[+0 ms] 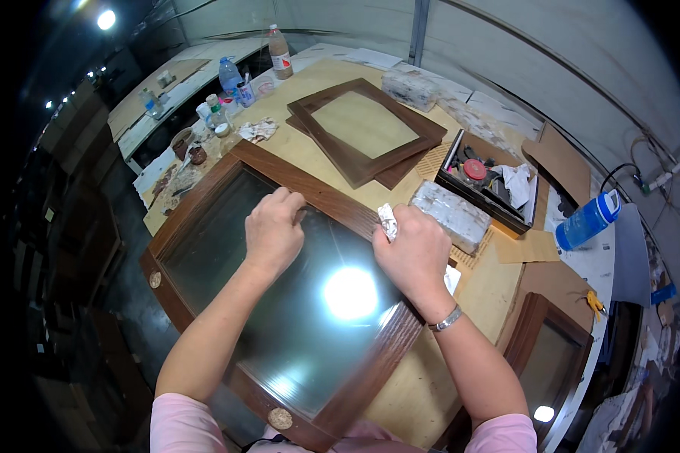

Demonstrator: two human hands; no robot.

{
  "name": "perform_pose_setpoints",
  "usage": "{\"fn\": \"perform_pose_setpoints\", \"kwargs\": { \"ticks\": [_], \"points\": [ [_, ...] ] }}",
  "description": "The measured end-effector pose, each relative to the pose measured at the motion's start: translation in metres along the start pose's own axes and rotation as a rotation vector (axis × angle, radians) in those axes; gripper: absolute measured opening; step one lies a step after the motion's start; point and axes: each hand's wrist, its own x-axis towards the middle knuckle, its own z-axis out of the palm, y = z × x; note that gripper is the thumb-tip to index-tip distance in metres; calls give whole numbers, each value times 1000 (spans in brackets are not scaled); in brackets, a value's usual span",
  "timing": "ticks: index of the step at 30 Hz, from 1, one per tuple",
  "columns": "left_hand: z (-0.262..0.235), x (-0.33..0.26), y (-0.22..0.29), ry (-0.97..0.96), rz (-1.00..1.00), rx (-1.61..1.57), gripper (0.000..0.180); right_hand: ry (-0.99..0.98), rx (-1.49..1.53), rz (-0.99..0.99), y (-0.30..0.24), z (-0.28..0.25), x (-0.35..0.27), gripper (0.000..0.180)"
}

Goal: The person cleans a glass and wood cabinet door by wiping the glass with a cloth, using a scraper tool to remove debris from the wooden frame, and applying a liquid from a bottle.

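Observation:
A brown wooden cabinet door (328, 198) with a dark glass pane (211, 226) lies at a slant in front of me. My left hand (274, 234) is closed over the pane, close to the far rail. Its curled fingertips are hidden, so anything in them cannot be made out. At the door's right corner, my right hand (415, 253) grips a crumpled white rag (387, 221), pressed near the wooden frame. Bright lamp reflections shine on the glass. Round tan hinge holes or discs (280, 419) show on the near left rail.
Two brown frames (362, 170) lie stacked beyond the door. To the right are a wrapped block (449, 215), a box of odds and ends (527, 219), a blue bottle (587, 220) and another framed door (521, 332). Bottles and jars (217, 113) stand at the far left.

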Motion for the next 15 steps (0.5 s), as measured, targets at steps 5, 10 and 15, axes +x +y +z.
{"fn": "perform_pose_setpoints", "kwargs": {
  "ticks": [5, 10, 15],
  "points": [
    [3, -1, 4, 11, 37, 68, 9, 6, -11, 0, 1, 3, 0, 24],
    [2, 0, 5, 4, 58, 14, 9, 1, -5, 3, 1, 0, 0, 24],
    [2, 1, 0, 38, -24, -4, 13, 45, 23, -37, 1, 5, 0, 23]
  ]
}}
